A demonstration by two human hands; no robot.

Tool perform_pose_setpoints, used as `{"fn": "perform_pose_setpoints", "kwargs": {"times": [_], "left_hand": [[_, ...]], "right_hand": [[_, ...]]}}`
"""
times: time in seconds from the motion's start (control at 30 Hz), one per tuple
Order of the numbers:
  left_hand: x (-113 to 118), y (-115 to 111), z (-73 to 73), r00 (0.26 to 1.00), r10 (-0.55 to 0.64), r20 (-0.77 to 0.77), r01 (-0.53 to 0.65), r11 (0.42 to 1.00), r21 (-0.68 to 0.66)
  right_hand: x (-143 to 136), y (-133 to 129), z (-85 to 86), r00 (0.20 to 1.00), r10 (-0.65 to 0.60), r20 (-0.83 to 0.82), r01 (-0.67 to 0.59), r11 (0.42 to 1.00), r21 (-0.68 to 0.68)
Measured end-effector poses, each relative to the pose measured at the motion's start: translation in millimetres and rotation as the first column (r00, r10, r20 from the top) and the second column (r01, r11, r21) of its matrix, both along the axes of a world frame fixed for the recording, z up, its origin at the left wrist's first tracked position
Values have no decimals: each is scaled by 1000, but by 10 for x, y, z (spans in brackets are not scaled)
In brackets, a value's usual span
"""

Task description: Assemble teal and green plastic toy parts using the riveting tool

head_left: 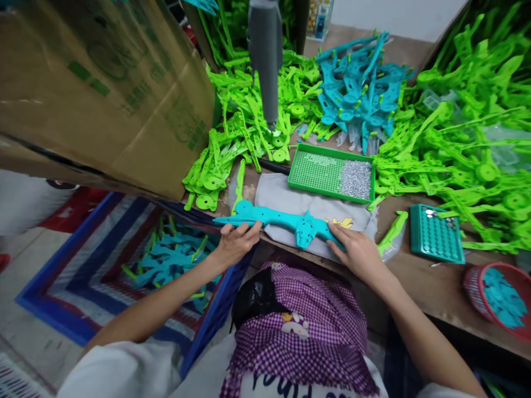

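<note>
Both my hands are on the work: the long turquoise plastic part (282, 216) stretches across the middle of the frame, over the front of a grey cloth (271, 190) on the table (418, 282). My right fingers (341, 233) are grasping its right end, the thumb along the lower side. My left fingers (254, 229), curled, touch the lower edge nearer the pointed left end; whether they pinch it, I cannot tell. Between my hands sits the part's rounded lobe, dotted with small holes.

Just above the cloth, here's a green tray (313, 172), tilted in view, small silvery pieces (355, 179) crowding its right side. A grey power tool (265, 61) points down from the top centre. Lime-green parts (244, 130) heap up left of it, more spread over the right, and a turquoise pile (360, 91) stands between them. Over at the right, a teal tray (433, 235), then a pink basket (473, 284) of small turquoise pieces (504, 296). Lower left, a blue crate (41, 296) holds turquoise and lime-green parts; a cardboard box (112, 110) fills the upper left.
</note>
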State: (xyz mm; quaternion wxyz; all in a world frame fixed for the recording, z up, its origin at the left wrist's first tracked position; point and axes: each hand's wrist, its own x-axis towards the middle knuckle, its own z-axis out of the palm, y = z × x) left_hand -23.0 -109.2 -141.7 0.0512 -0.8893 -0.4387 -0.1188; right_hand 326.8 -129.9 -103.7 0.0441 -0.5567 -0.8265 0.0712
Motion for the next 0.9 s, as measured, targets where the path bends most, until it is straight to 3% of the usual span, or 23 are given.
{"fn": "perform_pose_setpoints", "kwargs": {"times": [0.1, 0.2, 0.3, 0.43, 0.5, 0.6, 0.8, 0.9], "left_hand": [[-229, 24, 26, 999, -51, 9, 52, 997, -62], [-334, 8, 164, 999, -23, 39, 23, 1000, 2], [-92, 66, 396, 993, -31, 112, 29, 999, 19], [467, 421, 578, 978, -171, 119, 193, 958, -210], [631, 635, 564, 966, -240, 96, 259, 906, -334], [679, 839, 464, 955, -262, 138, 296, 846, -444], [618, 881, 360, 948, -203, 244, 301, 822, -484], [650, 873, 402, 952, -195, 234, 291, 813, -505]], "right_hand": [[12, -4, -6, 1000, -10, 4, 10, 1000, 0], [21, -4, -29, 1000, -8, -11, 8, 1000, 3], [23, 5, -50, 1000, -11, -24, 11, 1000, 11], [28, -3, -28, 999, 6, -34, -5, 1000, 21], [24, -30, -7, 1000, 1, -28, 0, 999, 48], [-3, -83, -10, 1000, -9, 3, 9, 995, 103], [-42, -105, -89, 999, -32, -33, 36, 993, 112], [-9, -170, 117, 980, -43, -192, 59, 995, 81]]}}
